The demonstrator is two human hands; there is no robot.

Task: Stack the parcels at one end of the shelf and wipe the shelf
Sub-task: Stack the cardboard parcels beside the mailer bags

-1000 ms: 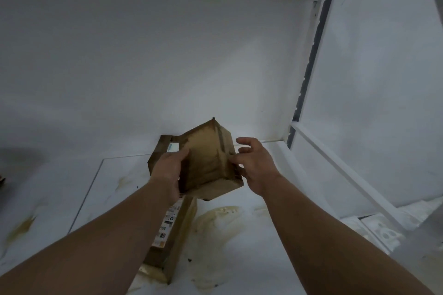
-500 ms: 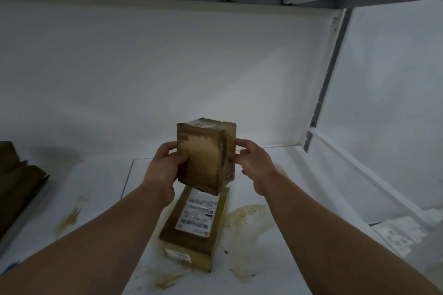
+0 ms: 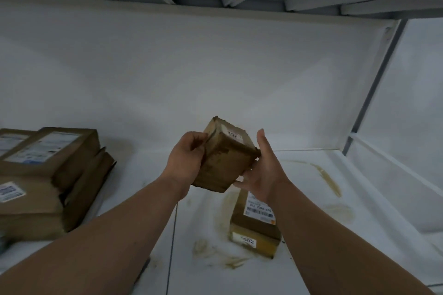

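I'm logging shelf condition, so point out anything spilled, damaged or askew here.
Brownish stains streak the white shelf, with more smeared around the flat parcel lying on it. The small box, held tilted between the left hand and right hand, looks blotched. The parcel pile at left sits unevenly.

Brown cardboard parcels (image 3: 45,175) carry white barcode labels; the white shelf (image 3: 311,235) shows yellowish-brown stains.

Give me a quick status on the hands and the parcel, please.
Both hands, left and right, hold small parcel tilted above shelf. Stack at left end. One parcel below. Path clear.
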